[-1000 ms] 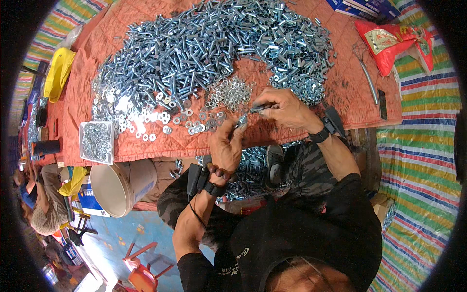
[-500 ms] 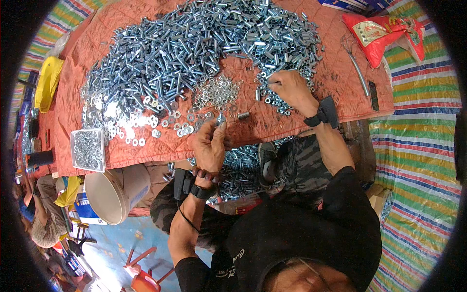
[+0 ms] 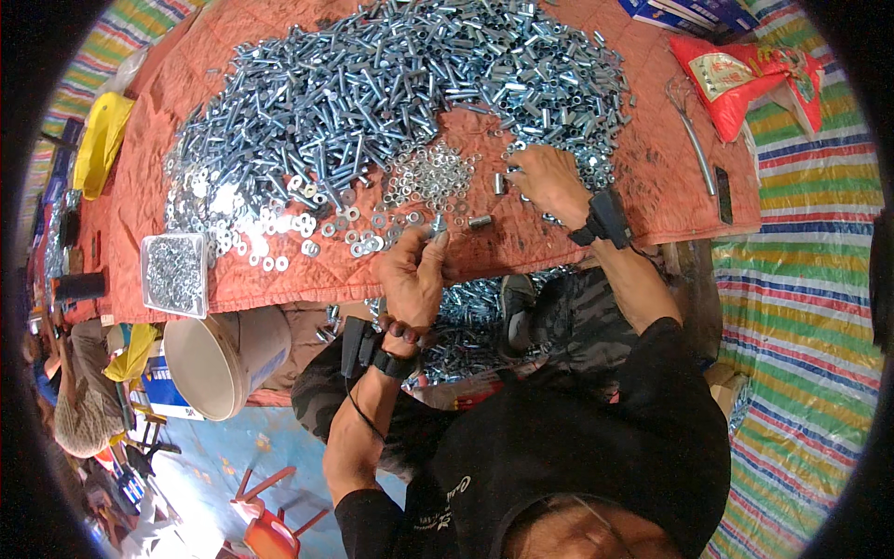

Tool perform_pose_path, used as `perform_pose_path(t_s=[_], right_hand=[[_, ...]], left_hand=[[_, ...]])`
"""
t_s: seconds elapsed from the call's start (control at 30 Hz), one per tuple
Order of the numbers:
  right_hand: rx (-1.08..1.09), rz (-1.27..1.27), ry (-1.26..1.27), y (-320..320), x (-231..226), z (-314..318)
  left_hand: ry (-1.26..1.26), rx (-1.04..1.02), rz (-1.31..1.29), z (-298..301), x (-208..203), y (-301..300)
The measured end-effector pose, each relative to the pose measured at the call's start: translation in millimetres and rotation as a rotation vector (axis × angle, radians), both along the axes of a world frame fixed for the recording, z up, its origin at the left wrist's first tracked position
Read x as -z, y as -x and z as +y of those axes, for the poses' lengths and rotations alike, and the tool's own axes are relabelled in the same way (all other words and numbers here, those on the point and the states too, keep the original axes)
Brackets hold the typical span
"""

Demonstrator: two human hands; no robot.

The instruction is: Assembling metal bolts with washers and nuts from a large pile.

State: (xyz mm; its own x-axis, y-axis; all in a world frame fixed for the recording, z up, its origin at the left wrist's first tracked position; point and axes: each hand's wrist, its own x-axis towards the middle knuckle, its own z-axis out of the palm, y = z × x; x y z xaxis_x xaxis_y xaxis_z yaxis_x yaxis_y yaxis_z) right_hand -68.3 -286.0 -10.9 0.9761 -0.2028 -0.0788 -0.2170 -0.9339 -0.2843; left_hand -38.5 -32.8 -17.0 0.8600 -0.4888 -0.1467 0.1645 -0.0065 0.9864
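My left hand (image 3: 413,278), at the table's front edge, pinches a small bolt (image 3: 438,224) upright between thumb and fingers. My right hand (image 3: 551,183) reaches down at the lower end of the pile of metal sleeves (image 3: 568,102). Its fingers are drawn together beside some nuts (image 3: 518,145), and anything between the fingertips is hidden. Two loose sleeves (image 3: 480,222) lie between my hands. A heap of small ring washers (image 3: 428,175) sits just beyond my left hand. Flat washers (image 3: 307,224) are scattered to its left, and a large pile of bolts (image 3: 345,102) spreads behind.
A clear box (image 3: 175,276) of small metal parts stands at the table's left front, above a white bucket (image 3: 207,368). At the right lie a red bag (image 3: 745,79), a wire tool with a metal handle (image 3: 694,140) and a dark flat object (image 3: 723,195). More metal parts (image 3: 475,321) lie below the table edge.
The whole view has shifted slightly, with the table contents sitting a little farther right. My right hand has moved left against the nuts, its fingertips lower. The left hand still holds the bolt.
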Motion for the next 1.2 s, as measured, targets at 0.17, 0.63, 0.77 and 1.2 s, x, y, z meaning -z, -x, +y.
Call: perform_pose_path(t_s=[0.17, 0.63, 0.77, 1.2], right_hand=[[0.025, -0.195, -0.061, 2.6, 3.3, 2.0], [-0.382, -0.234, -0.678, 6.8, -42.4, 56.4], [-0.411, -0.248, -0.696, 9.2, -44.7, 58.6], [-0.106, -0.006, -0.504, 15.3, -53.8, 61.8]], left_hand=[[-0.008, -0.009, 0.016, 2.8, -3.4, 3.5], [-0.299, 0.043, -0.295, -2.2, -19.2, 3.8], [-0.206, 0.065, -0.248, -2.3, -8.1, 5.3], [-0.275, -0.024, -0.573, -2.3, -9.4, 4.7]])
